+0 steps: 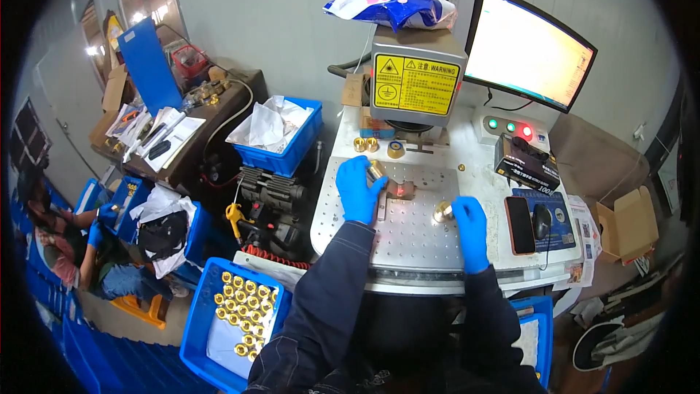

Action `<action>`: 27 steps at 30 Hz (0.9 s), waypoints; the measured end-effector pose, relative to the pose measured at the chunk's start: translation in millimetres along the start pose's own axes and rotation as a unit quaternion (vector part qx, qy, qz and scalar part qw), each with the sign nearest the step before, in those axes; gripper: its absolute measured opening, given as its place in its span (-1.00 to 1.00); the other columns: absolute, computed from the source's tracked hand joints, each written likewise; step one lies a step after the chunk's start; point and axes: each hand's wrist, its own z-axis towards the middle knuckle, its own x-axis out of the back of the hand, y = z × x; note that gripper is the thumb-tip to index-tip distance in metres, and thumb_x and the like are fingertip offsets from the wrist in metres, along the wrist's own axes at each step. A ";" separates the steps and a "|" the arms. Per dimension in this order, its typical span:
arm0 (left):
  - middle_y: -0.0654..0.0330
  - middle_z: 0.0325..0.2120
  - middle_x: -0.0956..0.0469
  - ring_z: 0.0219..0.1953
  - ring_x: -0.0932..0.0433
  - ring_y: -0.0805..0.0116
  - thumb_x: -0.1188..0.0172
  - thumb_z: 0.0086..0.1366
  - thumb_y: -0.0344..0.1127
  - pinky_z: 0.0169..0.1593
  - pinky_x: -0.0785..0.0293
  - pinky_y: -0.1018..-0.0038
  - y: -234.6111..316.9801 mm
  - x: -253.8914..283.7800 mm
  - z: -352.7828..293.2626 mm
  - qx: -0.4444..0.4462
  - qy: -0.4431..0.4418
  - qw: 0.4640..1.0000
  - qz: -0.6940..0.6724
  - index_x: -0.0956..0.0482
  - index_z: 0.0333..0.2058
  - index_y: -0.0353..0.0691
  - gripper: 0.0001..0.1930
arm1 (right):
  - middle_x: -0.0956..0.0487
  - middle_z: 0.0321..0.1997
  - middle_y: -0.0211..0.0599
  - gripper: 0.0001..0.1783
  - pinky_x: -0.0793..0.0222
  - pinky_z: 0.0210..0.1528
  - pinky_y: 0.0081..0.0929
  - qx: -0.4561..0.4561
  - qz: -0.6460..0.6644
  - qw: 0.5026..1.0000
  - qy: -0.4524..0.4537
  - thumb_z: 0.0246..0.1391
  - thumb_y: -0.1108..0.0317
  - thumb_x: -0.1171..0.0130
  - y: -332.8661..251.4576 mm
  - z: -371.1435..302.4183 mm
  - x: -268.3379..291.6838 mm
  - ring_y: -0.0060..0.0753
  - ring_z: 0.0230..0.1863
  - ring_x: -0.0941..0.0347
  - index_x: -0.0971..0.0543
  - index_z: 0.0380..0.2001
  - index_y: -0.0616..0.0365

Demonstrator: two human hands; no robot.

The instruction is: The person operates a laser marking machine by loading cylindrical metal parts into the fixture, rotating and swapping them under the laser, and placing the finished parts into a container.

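My left hand (pixel 356 191), in a blue glove, is closed around a brass fitting (pixel 376 170) above the perforated metal plate (pixel 415 242). Just right of its fingertips, a small brownish block (pixel 400 190) on the plate carries a red light spot. My right hand (pixel 470 232), also gloved in blue, pinches a second brass fitting (pixel 442 211) near the plate's right edge. Behind the plate stand two brass fittings (pixel 366 144) side by side and a brass ring with a dark centre (pixel 396 149). Overhead is a grey machine head (pixel 417 76) with a yellow warning label.
Right of the plate are a black box (pixel 526 163), a phone (pixel 520 225), a mouse (pixel 542 222), a button panel (pixel 510 128) and a monitor (pixel 531 47). A blue bin (pixel 191 325) at lower left holds several brass fittings. A co-worker (pixel 73 241) sits far left.
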 end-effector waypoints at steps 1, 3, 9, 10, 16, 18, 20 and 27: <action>0.02 -0.21 -0.47 -0.10 -0.41 0.00 -0.46 -0.12 -0.33 0.01 -0.31 0.18 2.4 5.1 -0.5 0.013 -0.001 0.998 0.062 -0.46 -0.16 -0.23 -0.50 | -0.52 -0.37 -0.36 -0.79 -0.35 -0.16 -0.55 -0.035 0.004 0.998 -0.057 0.17 0.28 -0.19 -13.7 13.0 -6.8 -0.52 -0.32 -0.44 -0.57 -0.36 0.23; 0.04 -0.23 -0.45 -0.09 -0.40 0.00 -0.44 -0.14 -0.39 0.03 -0.28 0.17 2.1 8.4 -0.9 0.026 0.006 0.998 0.063 -0.44 -0.18 -0.22 -0.51 | -0.53 -0.42 -0.38 -0.69 -0.34 -0.17 -0.57 -0.069 0.005 0.988 -0.141 0.19 0.15 -0.15 -22.8 45.1 -20.1 -0.56 -0.34 -0.43 -0.58 -0.35 0.23; 0.05 -0.25 -0.45 -0.06 -0.40 0.02 -0.33 -0.11 -0.42 0.13 -0.24 0.14 -14.6 -2.3 -4.6 0.082 -0.023 0.989 0.118 -0.43 -0.26 -0.20 -0.63 | -0.58 -0.36 -0.40 -0.59 -0.30 -0.23 -0.55 -0.128 -0.004 0.977 -0.171 0.16 0.04 -0.16 10.7 101.4 -54.6 -0.57 -0.35 -0.42 -0.62 -0.28 0.24; 0.06 -0.26 -0.45 -0.06 -0.40 0.03 -0.30 -0.09 -0.40 0.19 -0.18 0.11 -14.8 -2.3 -5.3 0.060 -0.032 0.987 0.149 -0.44 -0.29 -0.20 -0.67 | -0.58 -0.35 -0.40 -0.59 -0.30 -0.20 -0.56 -0.133 0.006 0.974 -0.182 0.16 0.04 -0.16 11.9 103.8 -56.4 -0.57 -0.32 -0.43 -0.62 -0.28 0.24; 0.09 -0.29 -0.45 -0.05 -0.38 0.06 -0.26 -0.08 -0.31 0.31 -0.02 0.04 -10.6 0.6 -3.9 0.055 -0.059 0.975 0.209 -0.48 -0.36 -0.18 -0.74 | -0.60 -0.30 -0.36 -0.54 -0.32 -0.09 -0.54 -0.105 -0.060 0.971 -0.208 0.13 0.00 -0.18 9.6 109.7 -70.9 -0.54 -0.24 -0.45 -0.63 -0.22 0.24; 0.11 -0.30 -0.45 -0.06 -0.38 0.07 -0.27 -0.09 -0.27 0.30 -0.04 0.03 -11.5 -1.3 -3.2 0.056 -0.063 0.977 0.195 -0.48 -0.37 -0.17 -0.73 | -0.61 -0.25 -0.30 -0.48 -0.34 -0.05 -0.51 -0.126 -0.083 0.964 -0.217 0.12 -0.03 -0.20 6.2 114.3 -78.5 -0.51 -0.21 -0.46 -0.62 -0.15 0.28; 0.11 -0.31 -0.45 -0.06 -0.38 0.07 -0.28 -0.10 -0.26 0.29 -0.04 0.03 -13.0 -1.7 -2.4 0.062 -0.070 0.978 0.185 -0.48 -0.37 -0.16 -0.73 | -0.65 -0.28 -0.16 -0.41 -0.36 -0.14 -0.44 -0.116 -0.191 0.947 -0.230 0.05 -0.12 -0.22 -6.5 112.9 -87.2 -0.39 -0.24 -0.51 -0.65 -0.29 0.32; 0.14 -0.33 -0.44 -0.07 -0.37 0.09 -0.31 -0.11 -0.24 0.27 -0.05 0.05 -17.5 -3.7 -1.9 0.070 -0.088 0.977 0.183 -0.46 -0.38 -0.12 -0.70 | -0.61 -0.22 0.19 -0.17 -0.40 -0.05 -0.18 -0.090 -0.305 0.907 -0.277 -0.02 -0.40 -0.08 7.2 117.9 -103.2 0.09 -0.13 -0.56 -0.65 -0.38 0.35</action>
